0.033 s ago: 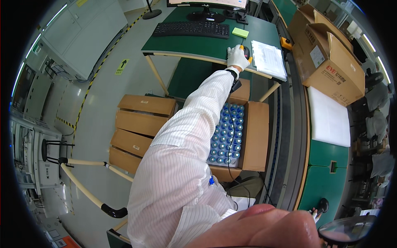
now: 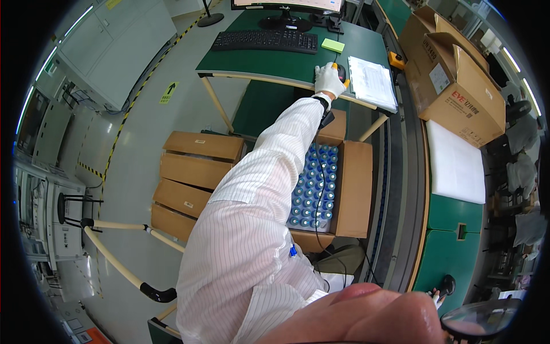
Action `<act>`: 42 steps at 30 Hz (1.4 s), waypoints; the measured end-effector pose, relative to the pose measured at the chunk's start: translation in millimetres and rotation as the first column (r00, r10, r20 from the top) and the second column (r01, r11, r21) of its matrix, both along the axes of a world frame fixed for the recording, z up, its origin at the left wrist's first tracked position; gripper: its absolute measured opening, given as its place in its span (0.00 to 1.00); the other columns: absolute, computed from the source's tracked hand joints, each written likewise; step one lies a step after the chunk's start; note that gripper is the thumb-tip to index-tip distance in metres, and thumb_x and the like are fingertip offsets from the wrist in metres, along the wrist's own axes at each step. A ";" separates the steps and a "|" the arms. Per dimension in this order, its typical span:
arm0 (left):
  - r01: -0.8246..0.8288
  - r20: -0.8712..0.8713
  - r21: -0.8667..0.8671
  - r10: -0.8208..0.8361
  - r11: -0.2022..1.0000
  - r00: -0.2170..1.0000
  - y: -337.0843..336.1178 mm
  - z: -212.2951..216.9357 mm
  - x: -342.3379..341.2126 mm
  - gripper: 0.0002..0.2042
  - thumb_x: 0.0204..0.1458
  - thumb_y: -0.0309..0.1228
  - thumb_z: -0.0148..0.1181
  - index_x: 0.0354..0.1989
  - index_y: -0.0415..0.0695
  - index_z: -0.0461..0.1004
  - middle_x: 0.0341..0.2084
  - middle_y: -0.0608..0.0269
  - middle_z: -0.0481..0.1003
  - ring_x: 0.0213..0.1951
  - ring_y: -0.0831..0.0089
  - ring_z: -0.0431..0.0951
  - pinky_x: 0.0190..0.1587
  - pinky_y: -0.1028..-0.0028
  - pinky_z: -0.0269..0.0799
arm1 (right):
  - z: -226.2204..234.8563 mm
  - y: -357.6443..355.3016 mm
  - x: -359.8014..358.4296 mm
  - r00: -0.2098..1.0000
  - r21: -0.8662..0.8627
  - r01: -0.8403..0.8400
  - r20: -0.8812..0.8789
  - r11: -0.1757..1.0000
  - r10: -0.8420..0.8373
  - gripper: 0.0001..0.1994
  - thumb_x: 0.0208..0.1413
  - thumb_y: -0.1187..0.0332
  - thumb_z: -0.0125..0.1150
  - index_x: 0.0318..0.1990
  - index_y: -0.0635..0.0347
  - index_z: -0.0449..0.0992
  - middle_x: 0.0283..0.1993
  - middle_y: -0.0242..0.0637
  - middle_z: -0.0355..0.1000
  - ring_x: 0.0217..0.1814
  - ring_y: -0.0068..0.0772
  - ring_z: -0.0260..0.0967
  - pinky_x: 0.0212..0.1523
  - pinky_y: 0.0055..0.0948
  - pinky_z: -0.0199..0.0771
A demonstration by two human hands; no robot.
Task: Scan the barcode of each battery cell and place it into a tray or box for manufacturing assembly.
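Observation:
My left hand [image 2: 329,79], in a white glove with yellow fingertips, rests at the near edge of a green desk. Its fingers close around a black computer mouse [image 2: 342,72]. A black band circles that wrist, and a small dark piece with a cable hangs by it. At the lower right my right hand [image 2: 437,298] is mostly hidden; a few fingers show around the handle of what looks like a black handheld scanner [image 2: 447,285]. Below my left arm stands an open carton [image 2: 354,189] holding rows of blue cylindrical cells [image 2: 312,192], partly covered by my sleeve.
On the desk [image 2: 252,66] are a keyboard [image 2: 265,41], a monitor stand [image 2: 285,22], a green note pad [image 2: 333,45] and sleeved papers [image 2: 371,83]. Large cartons [image 2: 458,92] and a white foam sheet [image 2: 456,163] lie to the right. Another carton [image 2: 195,172] stands left.

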State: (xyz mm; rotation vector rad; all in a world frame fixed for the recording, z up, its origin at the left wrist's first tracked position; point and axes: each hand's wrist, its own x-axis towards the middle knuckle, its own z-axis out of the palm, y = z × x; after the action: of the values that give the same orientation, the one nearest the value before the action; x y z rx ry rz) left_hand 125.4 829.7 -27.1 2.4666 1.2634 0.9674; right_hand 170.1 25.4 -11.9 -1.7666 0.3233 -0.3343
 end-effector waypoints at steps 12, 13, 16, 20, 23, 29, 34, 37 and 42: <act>-0.024 -0.061 -0.016 0.023 1.000 0.998 3.5 -1.6 5.0 0.26 0.45 0.48 0.67 0.49 0.43 0.76 0.48 0.57 0.73 0.54 0.62 0.73 0.65 0.56 0.53 | -3.4 -4.4 2.4 1.000 0.021 -0.009 0.009 1.000 0.009 0.32 0.63 0.68 0.58 0.72 0.61 0.52 0.37 0.41 0.75 0.26 0.24 0.66 0.24 0.23 0.66; -0.029 -0.040 0.011 0.030 1.000 0.999 3.1 0.1 4.7 0.26 0.45 0.48 0.67 0.49 0.43 0.76 0.48 0.57 0.73 0.54 0.62 0.73 0.65 0.56 0.53 | -4.0 -5.1 2.7 1.000 0.026 -0.016 0.010 1.000 0.016 0.32 0.63 0.68 0.58 0.72 0.61 0.52 0.37 0.41 0.75 0.26 0.24 0.66 0.25 0.23 0.66; -0.032 -0.104 0.014 0.033 0.999 0.994 0.3 5.5 1.1 0.28 0.44 0.50 0.68 0.49 0.43 0.76 0.51 0.58 0.71 0.55 0.63 0.71 0.63 0.58 0.55 | -5.9 -6.8 3.9 0.999 0.041 -0.045 0.015 0.998 0.044 0.31 0.64 0.69 0.58 0.71 0.62 0.53 0.36 0.40 0.74 0.26 0.24 0.66 0.25 0.23 0.66; 0.008 -0.029 0.000 -0.008 1.000 1.000 -4.1 5.2 -6.1 0.42 0.43 0.52 0.71 0.62 0.36 0.64 0.57 0.48 0.68 0.59 0.58 0.69 0.66 0.64 0.56 | -4.2 -1.4 6.2 0.999 -0.006 -0.036 0.024 0.999 0.036 0.29 0.63 0.69 0.57 0.69 0.62 0.57 0.36 0.39 0.74 0.26 0.22 0.66 0.24 0.23 0.66; -0.006 0.076 0.105 -0.002 0.994 0.997 -10.4 -1.7 -9.5 0.45 0.43 0.49 0.70 0.65 0.34 0.59 0.63 0.43 0.63 0.60 0.52 0.67 0.67 0.62 0.58 | 3.7 7.8 2.4 0.996 -0.038 -0.083 0.028 0.996 0.084 0.19 0.62 0.68 0.57 0.60 0.61 0.69 0.35 0.33 0.73 0.28 0.19 0.66 0.26 0.21 0.67; 0.439 0.517 0.122 -0.434 0.890 0.738 -83.3 -53.4 -39.7 0.32 0.46 0.31 0.68 0.60 0.33 0.64 0.56 0.44 0.66 0.60 0.48 0.65 0.66 0.60 0.57 | 24.3 24.9 -3.5 0.978 0.073 -0.210 0.029 0.975 0.209 0.23 0.58 0.67 0.62 0.60 0.60 0.71 0.46 0.33 0.74 0.35 0.22 0.71 0.35 0.22 0.75; 0.721 0.298 -0.103 -0.671 0.685 0.679 -231.3 -167.0 -116.3 0.29 0.52 0.25 0.63 0.63 0.36 0.63 0.59 0.43 0.67 0.61 0.49 0.67 0.65 0.61 0.61 | 35.6 5.5 -5.6 0.990 -0.030 -0.092 -0.112 0.995 0.088 0.37 0.57 0.69 0.62 0.71 0.67 0.52 0.33 0.37 0.72 0.23 0.25 0.70 0.24 0.24 0.71; 0.704 0.131 -0.520 -0.770 0.483 0.625 -314.5 -240.9 -161.6 0.27 0.52 0.29 0.64 0.61 0.34 0.66 0.57 0.43 0.71 0.60 0.51 0.70 0.62 0.66 0.65 | 37.4 -17.5 -14.1 0.990 -0.076 0.038 -0.134 0.996 -0.048 0.35 0.59 0.69 0.60 0.71 0.64 0.52 0.29 0.37 0.73 0.22 0.25 0.70 0.24 0.25 0.72; 0.630 -0.112 -0.588 -0.822 0.508 0.558 -398.9 -311.5 -225.9 0.29 0.48 0.34 0.66 0.59 0.40 0.69 0.48 0.43 0.74 0.48 0.44 0.75 0.52 0.59 0.71 | 29.9 -58.9 -22.8 0.979 -0.184 0.165 -0.087 0.969 -0.184 0.34 0.59 0.69 0.61 0.71 0.65 0.53 0.31 0.37 0.73 0.25 0.24 0.71 0.24 0.23 0.71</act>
State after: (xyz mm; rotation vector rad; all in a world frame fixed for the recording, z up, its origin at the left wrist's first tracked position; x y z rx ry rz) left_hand -100.5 430.8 -338.6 2.4014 0.2735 -0.0891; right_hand 147.3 -33.6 18.0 -1.9381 0.5398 -0.4082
